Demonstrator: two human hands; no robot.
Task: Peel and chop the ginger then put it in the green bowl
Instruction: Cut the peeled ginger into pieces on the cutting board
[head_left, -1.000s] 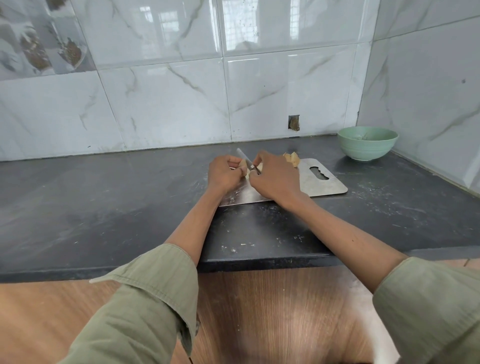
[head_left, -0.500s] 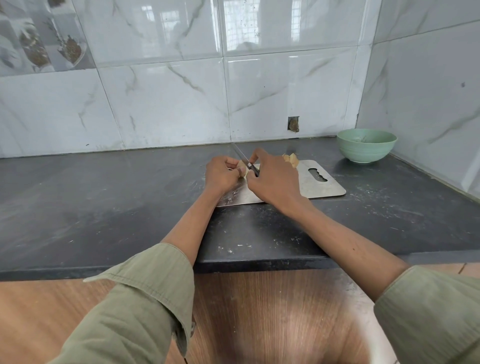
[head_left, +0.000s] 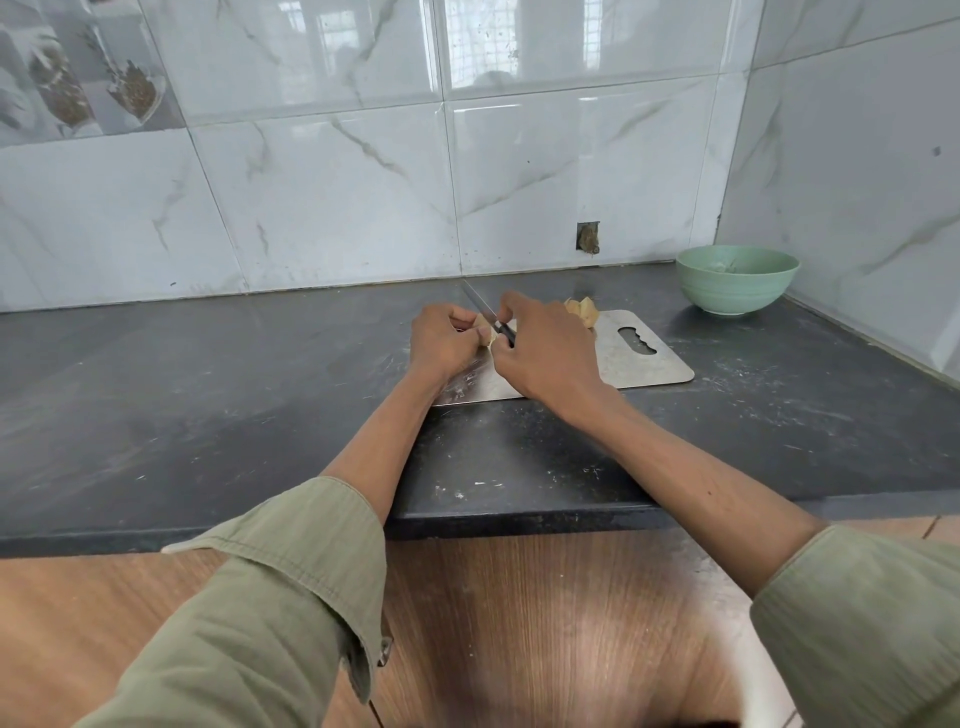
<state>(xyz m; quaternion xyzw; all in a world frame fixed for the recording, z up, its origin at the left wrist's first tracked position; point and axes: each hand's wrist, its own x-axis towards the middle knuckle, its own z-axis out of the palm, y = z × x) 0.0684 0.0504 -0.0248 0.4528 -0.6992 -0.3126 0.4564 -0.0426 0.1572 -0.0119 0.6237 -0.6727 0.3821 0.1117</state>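
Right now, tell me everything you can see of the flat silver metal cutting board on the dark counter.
The flat silver metal cutting board is a thin rectangle with rounded corners and a wavy-edged handle slot cut near its right end. Its surface looks dull and scuffed. It lies flat on the dark stone counter, left of the green bowl and apart from it. Both hands work over its left half, hiding that part; a tan ginger piece sits at its far edge.
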